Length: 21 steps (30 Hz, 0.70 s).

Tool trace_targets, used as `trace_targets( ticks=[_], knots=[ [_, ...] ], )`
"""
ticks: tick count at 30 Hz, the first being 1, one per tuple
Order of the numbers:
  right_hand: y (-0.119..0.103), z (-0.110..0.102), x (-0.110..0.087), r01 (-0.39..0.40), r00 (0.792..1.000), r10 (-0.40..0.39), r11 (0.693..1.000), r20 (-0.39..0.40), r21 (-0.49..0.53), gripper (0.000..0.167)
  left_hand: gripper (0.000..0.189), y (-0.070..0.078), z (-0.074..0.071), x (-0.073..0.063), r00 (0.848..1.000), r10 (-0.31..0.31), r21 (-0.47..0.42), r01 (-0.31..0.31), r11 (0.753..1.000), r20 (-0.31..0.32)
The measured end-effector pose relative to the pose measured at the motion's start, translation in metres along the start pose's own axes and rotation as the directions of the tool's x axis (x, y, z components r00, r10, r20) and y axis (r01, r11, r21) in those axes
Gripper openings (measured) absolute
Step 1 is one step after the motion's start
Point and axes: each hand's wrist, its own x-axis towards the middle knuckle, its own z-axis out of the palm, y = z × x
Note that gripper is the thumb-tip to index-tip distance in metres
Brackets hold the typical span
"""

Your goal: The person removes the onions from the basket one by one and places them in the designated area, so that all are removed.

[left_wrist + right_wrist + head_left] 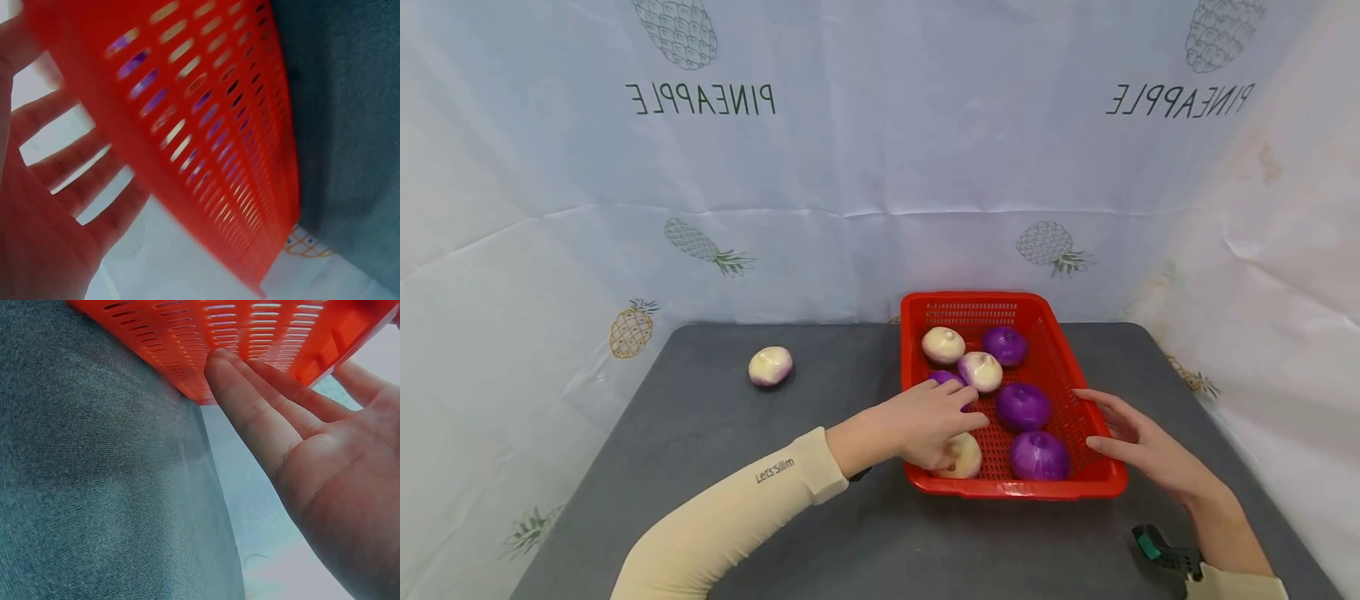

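A red plastic basket (1015, 487) holds purple onions (1040, 456) and pale onions (980, 372) tinged with purple. My left hand (917, 421) reaches over its left wall, palm down, fingers spread above the onions. Beneath that hand lie a pale onion (964, 457) and a partly hidden purple onion (946, 377). In the left wrist view, the fingers (75, 169) extend past the rim with no onion visible in the palm. My right hand (1138, 437) is at the basket's right wall; its nearly straight fingers (250, 412) lie along the outside, and contact is hard to tell.
A single pale onion (771, 367) lies on the dark grey table (820, 542), left of the basket. White cloth (865, 250) printed with pineapples hangs behind the table and along both sides. A dark strap (1168, 557) is at the right wrist.
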Motion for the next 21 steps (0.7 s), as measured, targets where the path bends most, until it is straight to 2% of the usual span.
trace_targets(
  ticks=[10,16,21],
  knots=[
    [-0.001,0.001,0.000,0.003,1.000,-0.003,1.000,-0.004,0.015,0.064,0.066,0.007,0.015,0.013,0.995,-0.016,-0.027,0.019,0.999,0.096],
    [0.000,0.001,0.000,0.006,1.000,-0.006,1.000,-0.006,0.004,0.064,0.064,0.008,0.019,0.019,0.994,-0.032,-0.014,0.033,0.999,0.107],
    [0.002,-0.001,0.000,-0.006,1.000,0.006,1.000,-0.014,-0.004,0.064,0.066,0.009,0.023,0.024,0.989,-0.065,-0.035,0.070,0.997,0.132]
  ],
)
